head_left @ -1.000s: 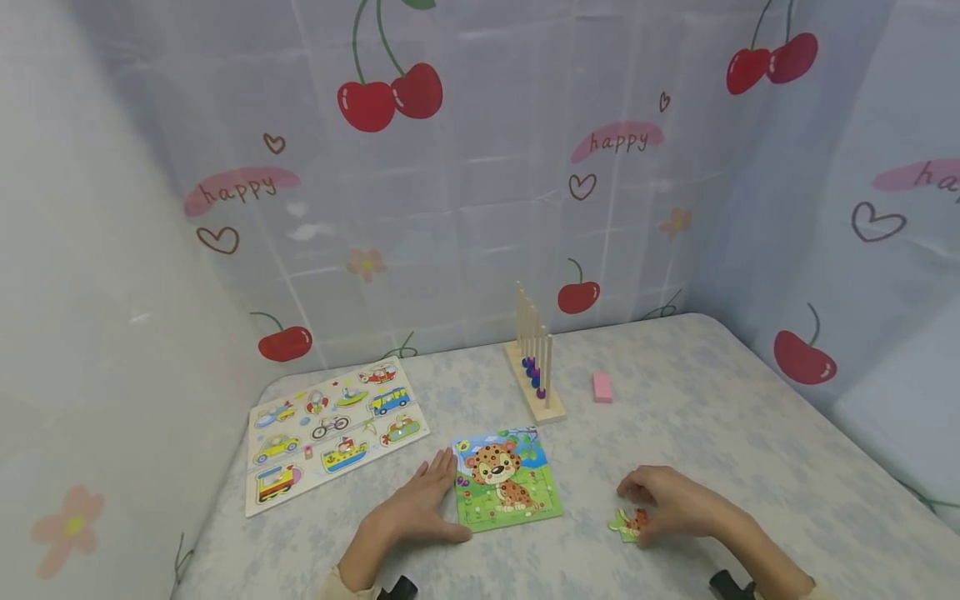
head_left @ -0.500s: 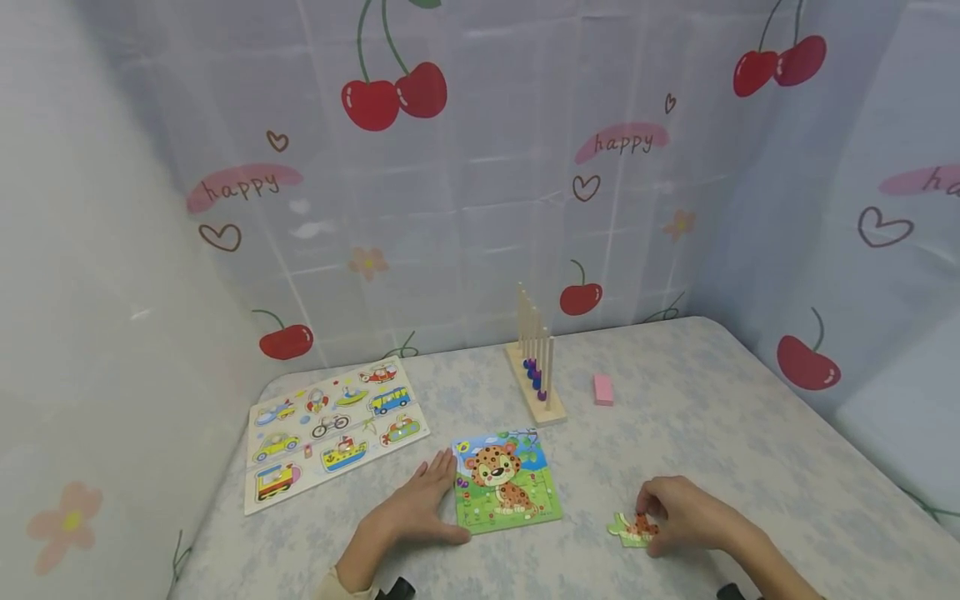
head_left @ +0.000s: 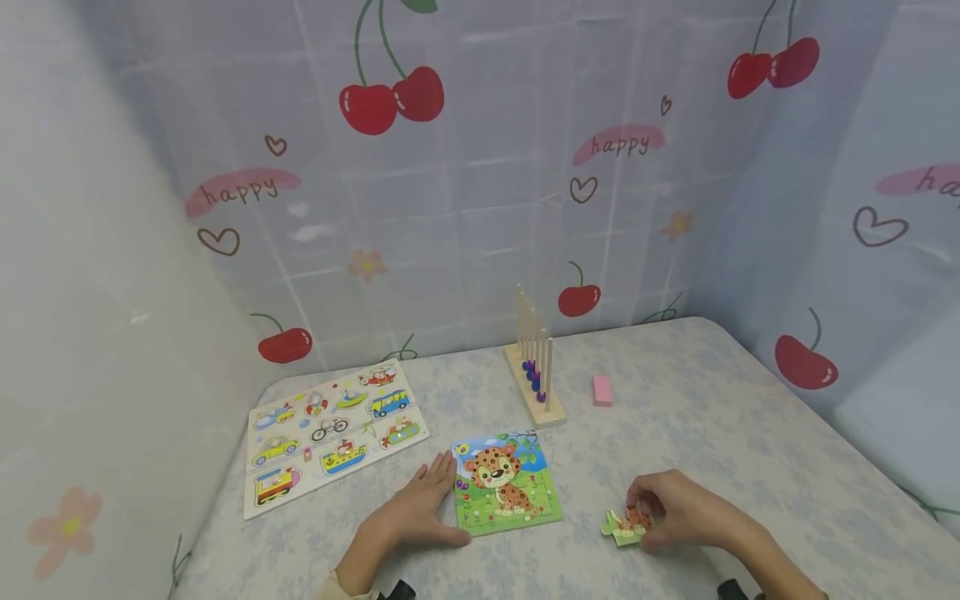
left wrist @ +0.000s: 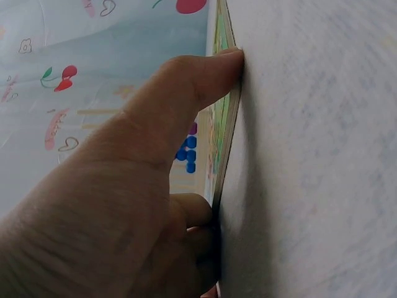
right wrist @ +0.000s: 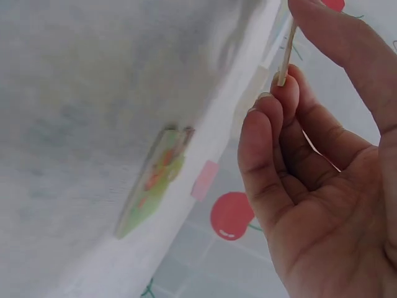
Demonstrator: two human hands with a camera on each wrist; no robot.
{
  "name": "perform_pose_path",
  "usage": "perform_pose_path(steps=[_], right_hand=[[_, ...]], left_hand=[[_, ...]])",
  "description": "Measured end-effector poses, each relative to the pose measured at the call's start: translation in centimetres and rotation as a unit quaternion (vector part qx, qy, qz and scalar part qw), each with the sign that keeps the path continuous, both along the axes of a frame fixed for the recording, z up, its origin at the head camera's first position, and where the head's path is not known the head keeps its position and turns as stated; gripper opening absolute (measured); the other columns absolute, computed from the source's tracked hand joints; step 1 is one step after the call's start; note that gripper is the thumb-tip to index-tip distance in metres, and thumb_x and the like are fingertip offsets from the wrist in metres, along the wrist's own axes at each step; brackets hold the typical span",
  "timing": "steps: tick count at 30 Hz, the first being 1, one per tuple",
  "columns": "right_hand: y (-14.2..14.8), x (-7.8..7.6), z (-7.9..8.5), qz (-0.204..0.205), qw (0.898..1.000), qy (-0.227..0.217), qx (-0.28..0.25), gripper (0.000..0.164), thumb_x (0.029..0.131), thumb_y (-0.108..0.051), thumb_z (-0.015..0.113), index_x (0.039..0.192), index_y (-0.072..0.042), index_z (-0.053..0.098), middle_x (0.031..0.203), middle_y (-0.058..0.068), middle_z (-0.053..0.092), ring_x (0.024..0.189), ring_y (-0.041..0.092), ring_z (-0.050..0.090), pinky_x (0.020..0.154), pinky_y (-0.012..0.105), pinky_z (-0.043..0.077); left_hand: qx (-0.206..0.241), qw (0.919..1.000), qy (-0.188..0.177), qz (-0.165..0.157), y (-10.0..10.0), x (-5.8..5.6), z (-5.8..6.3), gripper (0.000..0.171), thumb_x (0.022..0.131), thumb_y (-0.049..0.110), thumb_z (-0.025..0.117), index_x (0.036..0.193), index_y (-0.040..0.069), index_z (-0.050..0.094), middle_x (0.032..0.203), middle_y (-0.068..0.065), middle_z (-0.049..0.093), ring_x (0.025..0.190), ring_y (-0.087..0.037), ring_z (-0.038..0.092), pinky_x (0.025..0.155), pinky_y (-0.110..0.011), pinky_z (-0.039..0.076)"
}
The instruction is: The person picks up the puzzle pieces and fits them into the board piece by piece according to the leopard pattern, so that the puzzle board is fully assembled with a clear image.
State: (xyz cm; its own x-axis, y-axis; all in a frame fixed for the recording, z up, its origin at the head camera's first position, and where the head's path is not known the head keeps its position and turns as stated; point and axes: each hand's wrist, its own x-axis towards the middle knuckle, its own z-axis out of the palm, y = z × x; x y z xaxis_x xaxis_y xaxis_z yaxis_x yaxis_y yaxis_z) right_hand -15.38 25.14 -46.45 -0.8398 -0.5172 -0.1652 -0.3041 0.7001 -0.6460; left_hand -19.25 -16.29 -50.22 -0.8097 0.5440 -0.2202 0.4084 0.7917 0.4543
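A square leopard puzzle (head_left: 506, 483) lies on the table. Along its left side my left hand (head_left: 412, 504) lies with fingers stretched out, its thumb at the puzzle's near left corner. The thumb (left wrist: 205, 74) touches the puzzle's edge (left wrist: 226, 133) in the left wrist view. My right hand (head_left: 686, 512), to the right, pinches a green-and-spotted puzzle piece (head_left: 624, 532) between thumb and fingers. That piece's thin edge (right wrist: 286, 56) shows in the right wrist view. A blurred flat green-and-orange piece (right wrist: 149, 186) lies on the table there; I cannot tell where it appears in the head view.
A white vehicle peg puzzle board (head_left: 337, 433) lies at the back left. Behind the leopard puzzle stands a wooden bead rack (head_left: 551, 410) with upright rods and blue-purple beads. A pink block (head_left: 602, 390) lies to its right. Cherry-printed sheets (head_left: 480, 208) surround the table.
My right hand has shifted slightly right, then a little back left, drawing in around the piece. The piece has turned slightly and moved a little left. My left hand stays in place.
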Motion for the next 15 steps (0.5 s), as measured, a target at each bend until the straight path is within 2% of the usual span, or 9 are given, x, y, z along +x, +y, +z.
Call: perform_pose_path(steps=[6, 15], right_hand=[[-0.6, -0.4, 0.7, 0.009, 0.998, 0.054, -0.016, 0.033, 0.068, -0.023, 0.087, 0.093, -0.017, 0.066, 0.074, -0.009, 0.054, 0.064, -0.003, 0.044, 0.054, 0.018, 0.041], [-4.3, -1.8, 1.2, -0.013, 0.998, 0.062, 0.000, 0.033, 0.068, -0.021, 0.088, 0.094, -0.014, 0.068, 0.073, -0.008, 0.056, 0.065, 0.002, 0.047, 0.055, 0.020, 0.043]], left_hand=[[0.004, 1.0000, 0.001, -0.003, 0.0, 0.1, 0.0, 0.118, 0.073, 0.066, 0.070, 0.155, 0.000, 0.015, 0.165, -0.015, 0.007, 0.153, -0.030, 0.008, 0.124, -0.053, 0.013], [0.008, 0.9999, -0.002, -0.005, -0.1, 0.1, 0.3, 0.118, 0.074, 0.063, 0.071, 0.154, -0.002, 0.014, 0.164, -0.018, 0.006, 0.153, -0.032, 0.007, 0.124, -0.054, 0.012]])
